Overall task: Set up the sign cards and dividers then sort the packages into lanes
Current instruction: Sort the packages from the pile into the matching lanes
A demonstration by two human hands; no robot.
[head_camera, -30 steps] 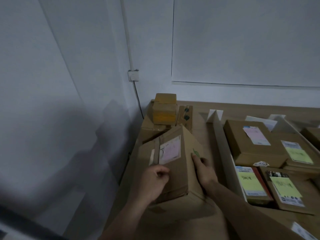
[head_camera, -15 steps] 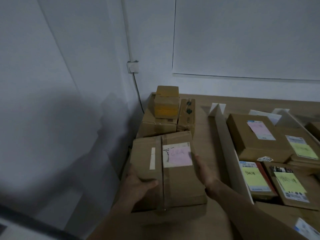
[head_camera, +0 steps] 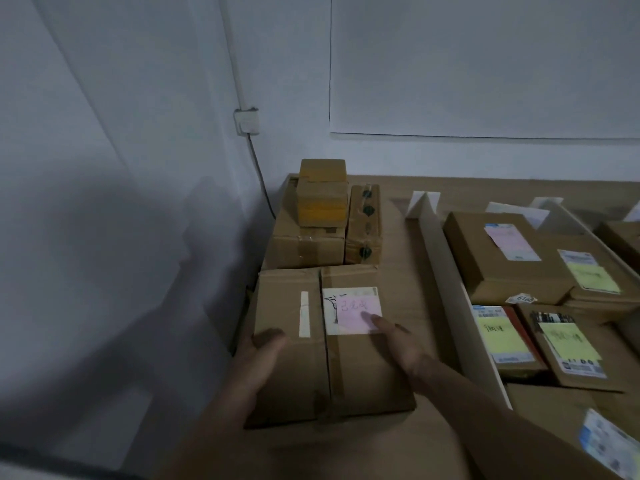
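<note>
A bare strip of worktop [head_camera: 405,258] runs open between the taped carton [head_camera: 360,375] and the white divider [head_camera: 450,289]. Stacked boxes [head_camera: 311,244] block the space just behind the carton. The wall [head_camera: 138,202] hems its left, and packages [head_camera: 502,265] fill the lane beyond the divider.

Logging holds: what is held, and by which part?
The box: left hand on its left edge, grip unclear; right hand only rests flat on top.

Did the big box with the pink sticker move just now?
Yes. It was tipped up on edge; now the big box lies flat, pink sticker up, right before the stacked boxes, left of the white divider.
</note>
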